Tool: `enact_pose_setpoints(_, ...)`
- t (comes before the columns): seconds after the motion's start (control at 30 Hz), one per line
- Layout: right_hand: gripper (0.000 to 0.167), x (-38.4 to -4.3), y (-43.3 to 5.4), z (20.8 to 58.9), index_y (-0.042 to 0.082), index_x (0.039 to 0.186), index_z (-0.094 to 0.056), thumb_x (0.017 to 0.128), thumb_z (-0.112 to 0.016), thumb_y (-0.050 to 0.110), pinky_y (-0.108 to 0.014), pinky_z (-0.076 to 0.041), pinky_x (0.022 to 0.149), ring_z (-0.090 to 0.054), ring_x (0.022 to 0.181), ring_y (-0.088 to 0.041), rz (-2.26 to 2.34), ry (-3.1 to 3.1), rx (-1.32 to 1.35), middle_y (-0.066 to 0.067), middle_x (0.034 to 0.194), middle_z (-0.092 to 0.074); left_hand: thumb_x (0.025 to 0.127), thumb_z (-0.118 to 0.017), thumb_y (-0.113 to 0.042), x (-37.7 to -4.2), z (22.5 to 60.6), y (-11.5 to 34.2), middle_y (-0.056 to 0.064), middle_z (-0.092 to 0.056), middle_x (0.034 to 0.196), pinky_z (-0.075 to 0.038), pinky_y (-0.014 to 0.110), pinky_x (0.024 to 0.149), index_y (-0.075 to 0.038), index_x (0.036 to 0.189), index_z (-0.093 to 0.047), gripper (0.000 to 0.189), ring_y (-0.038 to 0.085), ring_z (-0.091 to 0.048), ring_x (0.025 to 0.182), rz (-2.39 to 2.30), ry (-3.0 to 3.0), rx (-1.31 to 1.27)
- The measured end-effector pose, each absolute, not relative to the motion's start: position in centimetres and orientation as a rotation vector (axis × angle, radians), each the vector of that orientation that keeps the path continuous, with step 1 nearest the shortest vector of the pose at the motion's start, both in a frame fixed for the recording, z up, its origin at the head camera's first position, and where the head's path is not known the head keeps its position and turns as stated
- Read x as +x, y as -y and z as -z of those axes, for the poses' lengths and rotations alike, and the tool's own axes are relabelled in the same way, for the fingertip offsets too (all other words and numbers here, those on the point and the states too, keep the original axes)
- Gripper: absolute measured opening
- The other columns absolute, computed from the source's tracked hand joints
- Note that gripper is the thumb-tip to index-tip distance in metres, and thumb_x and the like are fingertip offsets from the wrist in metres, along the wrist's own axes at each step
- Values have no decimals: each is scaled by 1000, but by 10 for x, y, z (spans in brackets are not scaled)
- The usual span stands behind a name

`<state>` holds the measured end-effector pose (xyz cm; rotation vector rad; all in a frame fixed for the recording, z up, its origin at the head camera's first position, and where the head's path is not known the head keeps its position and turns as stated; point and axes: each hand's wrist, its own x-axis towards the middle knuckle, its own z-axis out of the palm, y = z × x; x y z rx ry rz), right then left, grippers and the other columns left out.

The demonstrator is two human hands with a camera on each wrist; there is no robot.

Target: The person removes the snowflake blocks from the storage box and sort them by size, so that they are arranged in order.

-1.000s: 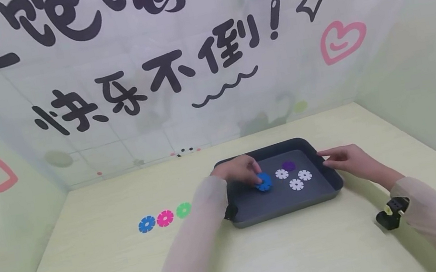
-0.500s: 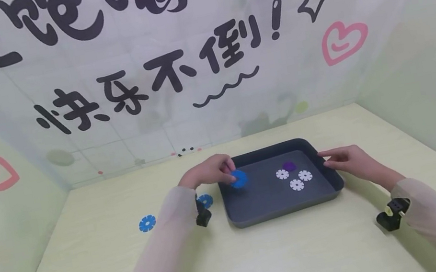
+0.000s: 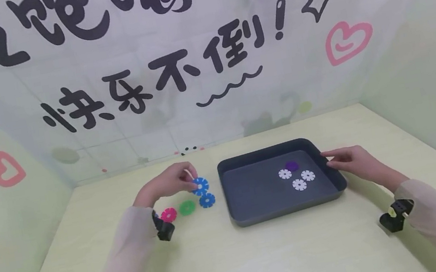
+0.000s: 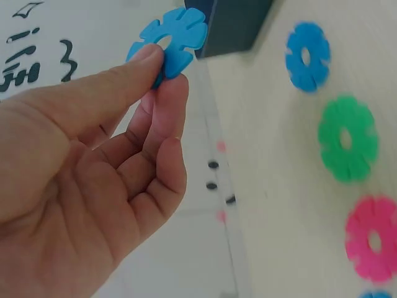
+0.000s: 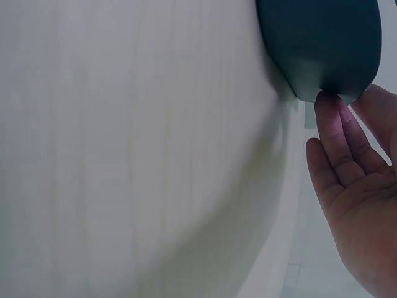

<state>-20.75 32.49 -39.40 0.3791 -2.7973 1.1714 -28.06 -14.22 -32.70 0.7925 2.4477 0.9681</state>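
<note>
In the head view, my left hand [image 3: 171, 180] pinches a blue notched plastic disc [image 3: 200, 186] between thumb and fingers, left of the tray and above the table. The left wrist view shows this disc [image 4: 177, 37] tilted at the fingertips. Below it on the table lie another blue disc [image 3: 207, 200], a green disc [image 3: 187, 207] and a pink disc [image 3: 168, 214]. One more blue disc is mostly hidden behind the left wrist. My right hand [image 3: 351, 162] holds the right rim of a dark grey tray [image 3: 256, 202] with its fingertips; the right wrist view shows fingers against the outer wall.
Inside the tray, three white notched discs [image 3: 299, 184] and a purple disc [image 3: 291, 166] lie towards the right. Pale wood-look table [image 3: 266, 259] surrounds the tray. A printed white wall [image 3: 181, 128] stands behind, with walls at both sides.
My left hand has moved left out of the tray, carrying the blue disc over the loose discs. My right hand has stayed at the tray's right rim. The white and purple discs stay put.
</note>
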Motion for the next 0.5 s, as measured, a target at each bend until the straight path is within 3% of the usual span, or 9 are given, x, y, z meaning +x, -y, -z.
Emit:
enact_pose_setpoints(0.17, 40, -207, -326, 395, -7, 120, -55, 87, -63, 14, -23, -47, 63, -58, 78, -4, -1154, 2813, 372, -15, 92, -67, 84, -65, -6, -277, 333, 175, 7, -58, 83, -46, 44, 77, -3, 96, -53, 18, 21, -55, 75, -953, -2472, 711)
enact_pose_setpoints(0.5, 40, -210, -326, 394, -8, 121, -54, 88, -62, 13, -23, -46, 62, -58, 78, -3, -1158, 2825, 385, -14, 92, -67, 84, -67, -11, -270, 344, 244, 6, -57, 80, -45, 37, 70, -3, 95, -56, 17, 20, -53, 72, -892, -2563, 579)
